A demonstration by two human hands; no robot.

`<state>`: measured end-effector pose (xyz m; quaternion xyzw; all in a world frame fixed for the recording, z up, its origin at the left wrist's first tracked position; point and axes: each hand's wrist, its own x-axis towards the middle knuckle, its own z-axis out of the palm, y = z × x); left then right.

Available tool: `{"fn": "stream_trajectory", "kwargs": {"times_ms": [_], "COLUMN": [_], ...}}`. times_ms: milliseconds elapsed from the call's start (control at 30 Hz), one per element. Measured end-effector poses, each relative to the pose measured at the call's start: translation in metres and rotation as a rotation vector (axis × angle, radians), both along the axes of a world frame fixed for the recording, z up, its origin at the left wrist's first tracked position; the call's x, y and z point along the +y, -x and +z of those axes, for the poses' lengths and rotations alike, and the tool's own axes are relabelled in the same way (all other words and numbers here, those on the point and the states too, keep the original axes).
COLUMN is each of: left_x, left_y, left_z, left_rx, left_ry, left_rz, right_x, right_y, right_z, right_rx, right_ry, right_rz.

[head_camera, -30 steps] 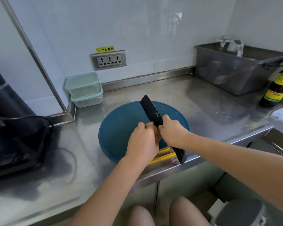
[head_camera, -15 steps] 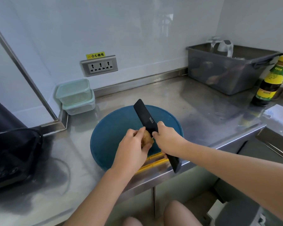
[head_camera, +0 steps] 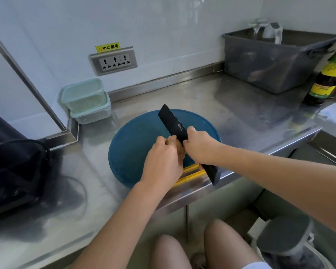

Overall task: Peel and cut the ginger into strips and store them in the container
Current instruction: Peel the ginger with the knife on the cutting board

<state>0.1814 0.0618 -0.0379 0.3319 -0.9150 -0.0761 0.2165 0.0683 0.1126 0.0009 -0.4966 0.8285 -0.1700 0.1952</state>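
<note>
My left hand (head_camera: 163, 162) grips a brown piece of ginger (head_camera: 180, 148), mostly hidden by my fingers, above a round blue cutting board (head_camera: 136, 140). My right hand (head_camera: 199, 147) holds a black knife (head_camera: 173, 124) near where blade and handle meet. The blade points up and away and lies against the ginger. Two stacked pale green containers (head_camera: 85, 100) with lids stand at the back left corner of the steel counter.
A grey plastic tub (head_camera: 270, 63) with a glass jug stands at the back right, a dark sauce bottle (head_camera: 328, 74) beside it. A black appliance (head_camera: 14, 167) with a cable fills the left. A wall socket (head_camera: 113, 61) sits above the containers. My knees show below the counter edge.
Both hands stay together over the board with the knife against the ginger. The blade has shifted slightly along the ginger, and the camera has drifted a little.
</note>
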Motion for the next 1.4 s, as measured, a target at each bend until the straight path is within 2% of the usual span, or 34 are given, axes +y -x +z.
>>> {"fn": "stream_trajectory", "kwargs": {"times_ms": [167,367,500,567,667,767,800,900,967,1033,1133,1233,1300,1400], "left_x": [-0.004,-0.010,-0.006,-0.003,0.001,0.003,0.003,0.003,0.004,0.005,0.004,-0.002,-0.008,-0.016], "left_y": [0.001,-0.001,-0.003,-0.004,-0.006,-0.006,-0.006,-0.008,-0.006,-0.003,-0.007,-0.021,-0.030,-0.038], "left_z": [0.003,0.007,0.006,0.003,-0.001,-0.001,-0.001,0.000,0.003,0.007,0.010,0.008,0.006,0.006], "left_rx": [-0.042,-0.051,-0.024,-0.010,0.014,0.032,0.027,0.030,0.023,-0.003,-0.012,0.055,0.174,0.281], "left_ry": [-0.018,-0.046,-0.035,-0.029,-0.030,-0.039,-0.041,-0.048,-0.047,-0.028,-0.060,-0.252,-0.427,-0.589], "left_rz": [-0.001,-0.058,-0.060,-0.053,-0.032,-0.005,0.001,0.015,0.018,0.012,0.000,-0.004,-0.026,-0.039], "right_x": [-0.008,0.003,0.003,-0.002,-0.005,-0.004,-0.002,0.002,0.001,-0.001,-0.009,-0.009,-0.006,0.002], "right_y": [0.002,-0.013,-0.013,-0.010,-0.007,-0.006,-0.006,-0.008,-0.009,-0.007,0.004,0.025,0.042,0.051], "right_z": [0.015,-0.005,-0.005,-0.001,0.001,0.006,0.006,-0.002,-0.004,0.001,0.012,0.030,0.037,0.033], "right_rx": [-0.025,-0.002,-0.019,-0.073,-0.262,-0.381,-0.327,-0.007,0.097,0.102,-0.157,-0.600,-0.669,-0.625], "right_ry": [-0.076,0.049,0.036,-0.010,-0.102,-0.103,-0.092,-0.037,-0.040,-0.054,-0.099,0.021,0.135,0.218], "right_rz": [0.038,-0.061,-0.083,-0.105,-0.116,-0.142,-0.112,0.030,0.051,0.058,-0.031,-0.294,-0.274,-0.178]}}
